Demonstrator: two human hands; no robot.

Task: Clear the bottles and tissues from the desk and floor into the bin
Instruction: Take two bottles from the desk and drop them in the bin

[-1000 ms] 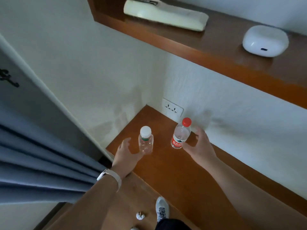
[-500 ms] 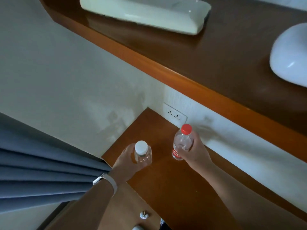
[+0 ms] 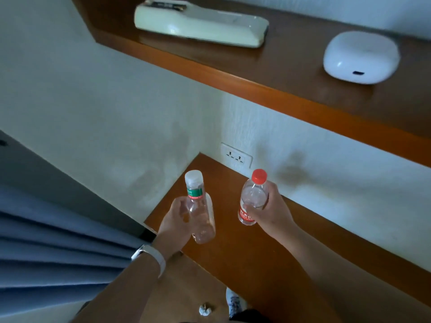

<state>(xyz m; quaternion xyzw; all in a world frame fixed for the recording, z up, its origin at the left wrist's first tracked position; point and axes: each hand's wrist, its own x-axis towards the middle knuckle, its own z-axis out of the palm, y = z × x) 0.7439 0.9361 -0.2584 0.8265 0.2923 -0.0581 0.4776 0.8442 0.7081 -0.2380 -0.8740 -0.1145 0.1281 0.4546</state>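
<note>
Head view: the left hand (image 3: 176, 221) grips a white-cap bottle (image 3: 198, 212) round its clear body, fingers curled about it. The bottle leans a little to the left, with a green and red band just under the neck. The right hand (image 3: 271, 212) grips a red-cap bottle (image 3: 253, 198), thumb and fingers wrapped round its middle just above the red label. Both bottles are held over the near corner of the desk (image 3: 275, 248), side by side but apart. A crumpled tissue (image 3: 205, 310) lies on the floor (image 3: 191, 283) below, near a shoe (image 3: 234, 303). A white wristband (image 3: 152, 257) sits on the left wrist. A socket (image 3: 236, 157) is on the wall behind the desk. On the shelf (image 3: 233, 73) above lie a long cream device (image 3: 200, 25) and a round white one (image 3: 360, 57). A blue curtain (image 3: 58, 248) hangs at the left.
</note>
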